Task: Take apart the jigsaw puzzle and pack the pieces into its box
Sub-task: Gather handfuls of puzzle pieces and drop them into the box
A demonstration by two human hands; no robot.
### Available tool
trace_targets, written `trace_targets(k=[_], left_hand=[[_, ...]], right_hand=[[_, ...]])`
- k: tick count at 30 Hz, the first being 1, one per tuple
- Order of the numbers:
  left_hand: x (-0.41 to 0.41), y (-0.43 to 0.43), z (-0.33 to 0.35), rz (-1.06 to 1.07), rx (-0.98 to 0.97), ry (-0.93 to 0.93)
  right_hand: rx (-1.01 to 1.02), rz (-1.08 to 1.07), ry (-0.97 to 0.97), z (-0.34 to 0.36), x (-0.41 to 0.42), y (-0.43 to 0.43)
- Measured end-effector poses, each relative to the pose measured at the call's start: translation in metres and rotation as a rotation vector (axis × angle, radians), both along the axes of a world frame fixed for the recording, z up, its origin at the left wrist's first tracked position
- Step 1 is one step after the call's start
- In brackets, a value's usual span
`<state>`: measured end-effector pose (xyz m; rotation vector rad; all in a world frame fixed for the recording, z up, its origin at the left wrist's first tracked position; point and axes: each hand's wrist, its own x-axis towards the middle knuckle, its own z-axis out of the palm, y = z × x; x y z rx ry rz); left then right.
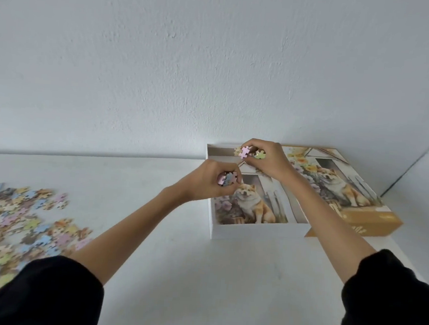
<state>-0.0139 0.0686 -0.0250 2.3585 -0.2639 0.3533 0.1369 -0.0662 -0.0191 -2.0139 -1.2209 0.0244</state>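
Pastel cardboard fills both hands. The left hand (208, 181) curls round a small clump of pieces (227, 178), with pink and blue ones showing between thumb and fingers. The right hand (267, 157) pinches a second bunch (245, 152), with 1 pink piece jutting out to the left. Both hands hang above the open box (254, 233), the left over its left side and the right over its far edge. The box has white walls and stands on the white table (199, 276) near the wall (191, 58). On its floor lies a printed sheet (251, 206) showing a dog beside flowers. Close against the box's right side lies the lid (373, 223), orange-edged and picture up, with the same dog. Well apart, at the table's left edge, a loose pile of pieces (11, 223) spreads out, blurred. Black sleeves (51, 295) sit pushed up both forearms.
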Motion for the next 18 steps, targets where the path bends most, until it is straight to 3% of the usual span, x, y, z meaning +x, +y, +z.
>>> trace_targets(k=[11, 18], left_hand=[[0.063, -0.013, -0.04, 0.039, 0.165, 0.109], [0.06, -0.01, -0.039, 0.001, 0.193, 0.068]], right_hand=[[-0.139, -0.113, 0.031, -0.039, 0.048, 0.002], [-0.126, -0.131, 0.043, -0.044, 0.048, 0.001]])
